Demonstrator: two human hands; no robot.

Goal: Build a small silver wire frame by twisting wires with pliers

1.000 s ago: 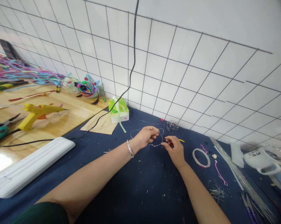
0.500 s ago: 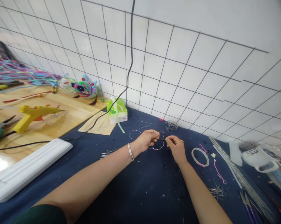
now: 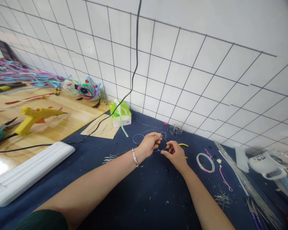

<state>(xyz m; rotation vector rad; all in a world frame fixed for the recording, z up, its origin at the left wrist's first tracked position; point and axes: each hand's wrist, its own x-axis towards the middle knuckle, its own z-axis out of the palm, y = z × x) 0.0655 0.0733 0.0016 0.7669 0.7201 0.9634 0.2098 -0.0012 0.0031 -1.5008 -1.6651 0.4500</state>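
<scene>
Near the middle of the dark blue cloth [image 3: 144,191], my left hand [image 3: 152,143] pinches a thin wire loop [image 3: 163,133] between thumb and fingertips. The loop bends into a small curl at the top and a wider ring below. At the ring's right side is my right hand [image 3: 175,153], its thumb and forefinger curled at the wire's edge. Yellow curved handles [image 3: 183,145] show just behind my right hand, partly hidden by it. Another thin wire ring [image 3: 137,138] lies to the left of my left hand.
A yellow glue gun [image 3: 33,118] and pliers [image 3: 1,131] lie on the wooden board at left. A tissue pack [image 3: 121,114] stands near the wall. At right are a tape-like ring [image 3: 205,163], wire bundle [image 3: 244,175] and white mug [image 3: 265,163].
My right hand has shifted slightly left and down along the wire ring, its fingers more spread. More of the yellow handles shows behind it. The view has moved slightly.
</scene>
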